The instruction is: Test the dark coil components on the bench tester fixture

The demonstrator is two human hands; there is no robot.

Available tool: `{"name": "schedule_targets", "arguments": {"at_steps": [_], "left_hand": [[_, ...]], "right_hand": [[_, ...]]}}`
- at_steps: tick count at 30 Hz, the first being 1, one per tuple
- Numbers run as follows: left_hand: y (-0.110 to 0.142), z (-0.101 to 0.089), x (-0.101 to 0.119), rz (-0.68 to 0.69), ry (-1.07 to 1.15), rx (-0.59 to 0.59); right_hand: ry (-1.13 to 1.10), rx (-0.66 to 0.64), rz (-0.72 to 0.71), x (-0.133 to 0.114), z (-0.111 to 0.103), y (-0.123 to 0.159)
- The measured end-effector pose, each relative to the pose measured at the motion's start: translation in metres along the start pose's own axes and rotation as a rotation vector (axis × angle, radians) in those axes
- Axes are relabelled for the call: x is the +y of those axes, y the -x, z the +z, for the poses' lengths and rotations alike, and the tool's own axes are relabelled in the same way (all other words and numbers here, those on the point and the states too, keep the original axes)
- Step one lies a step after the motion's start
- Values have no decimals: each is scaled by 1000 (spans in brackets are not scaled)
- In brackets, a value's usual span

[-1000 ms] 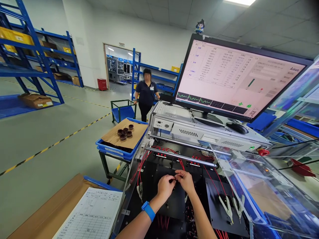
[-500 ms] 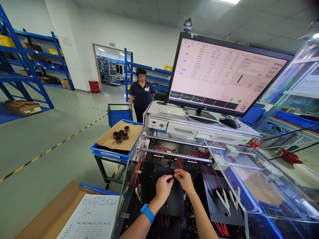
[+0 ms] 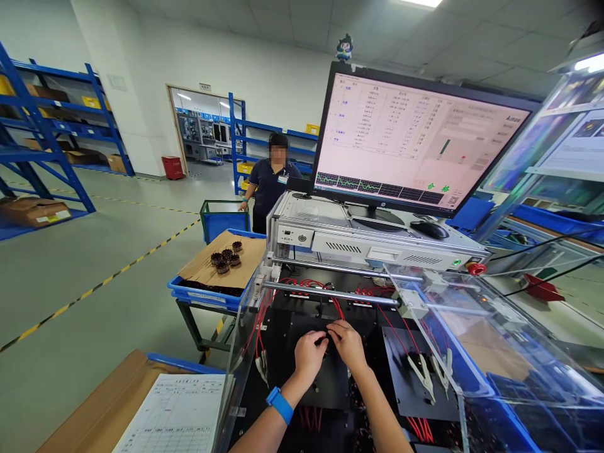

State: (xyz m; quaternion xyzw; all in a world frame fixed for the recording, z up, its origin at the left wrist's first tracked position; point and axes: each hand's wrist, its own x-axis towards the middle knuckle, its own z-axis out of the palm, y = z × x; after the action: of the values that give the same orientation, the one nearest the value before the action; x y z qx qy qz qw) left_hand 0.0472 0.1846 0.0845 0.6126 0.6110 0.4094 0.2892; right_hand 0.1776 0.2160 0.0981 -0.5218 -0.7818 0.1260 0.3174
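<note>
My left hand [image 3: 310, 355] and my right hand [image 3: 348, 345] are close together over a black plate [image 3: 325, 387] on the test bench. The fingers of both are curled in a pinch. Whatever they hold is small, dark and mostly hidden behind the fingers. Red wires [image 3: 338, 308] run down toward my hands from the back of the bench. Pale clips [image 3: 421, 377] on red leads rest at a second black plate [image 3: 396, 390] to the right, by a dark round part. Another clip [image 3: 262, 367] hangs at the left.
A monitor [image 3: 387, 145] stands on a white instrument case [image 3: 340, 239] behind the metal rails [image 3: 330, 294]. A clear hinged cover [image 3: 476, 327] is at the right. Several dark coils [image 3: 226, 258] sit on cardboard in a blue tray [image 3: 207, 296]. Papers [image 3: 172, 409] lie at left; a person [image 3: 271, 182] stands beyond.
The view has shifted slightly. My hands stay pinched at nearly the same place over the plate. The person behind has leaned to the right.
</note>
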Motion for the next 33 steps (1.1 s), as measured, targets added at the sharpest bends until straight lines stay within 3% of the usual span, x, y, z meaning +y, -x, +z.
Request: {"name": "schedule_targets", "arguments": {"at_steps": [7,12,19,23,28,33], "left_hand": [[12,-5,1,52,-46,-58],[21,-5,-7,-16,-116,-92],[18,-9,-15,-45,106,-94],[19,-11,-12,-45,147,-87],[19,-12,-11,-41,128,-97],[19,-13,-12,-51,101,-103]], "right_hand": [[170,-26,-30,-2,0,3],[170,-31,-34,-13,6,-3],[-68,-335,-160,-22,-1,-22],[-101,-426,-175,-22,-7,-25],[-21,-409,-185,-23,-2,-29],[-101,-428,-119,-15,5,-35]]}}
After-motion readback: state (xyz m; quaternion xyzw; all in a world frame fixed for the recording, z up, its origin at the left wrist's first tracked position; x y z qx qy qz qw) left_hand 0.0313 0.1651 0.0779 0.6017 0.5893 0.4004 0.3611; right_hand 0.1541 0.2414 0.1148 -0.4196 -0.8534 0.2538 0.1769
